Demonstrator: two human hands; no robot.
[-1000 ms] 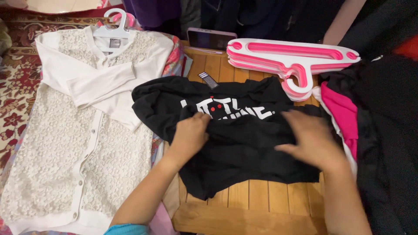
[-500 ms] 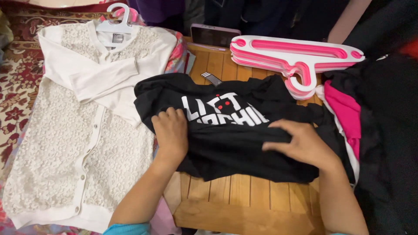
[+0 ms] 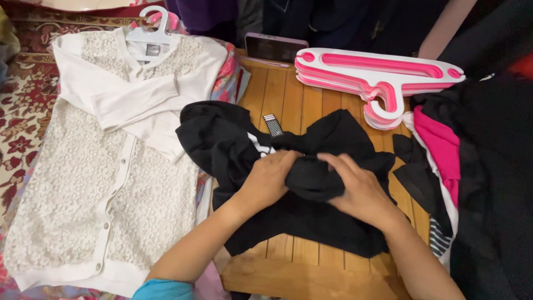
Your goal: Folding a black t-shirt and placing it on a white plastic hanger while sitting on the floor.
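Gripping a black shirt [image 3: 311,183], both hands [image 3: 316,183] work over a wooden table [image 3: 288,94] beside a patterned rug [image 3: 22,116].

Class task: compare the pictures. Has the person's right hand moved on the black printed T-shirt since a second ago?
Yes. The right hand has slid leftward, away from the stack of pink-and-white plastic hangers, meeting the left hand over the bunched black printed T-shirt.

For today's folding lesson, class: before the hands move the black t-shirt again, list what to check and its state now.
1. Both hands on the black t-shirt: left hand and right hand grip its bunched middle: ok.
2. Shirt lying flat: crumpled: not ok.
3. Shirt fully on the wooden table: ok.
4. Pink and white hangers apart from shirt: ok.
5. White lace cardigan apart: shirt's edge touches it: not ok.
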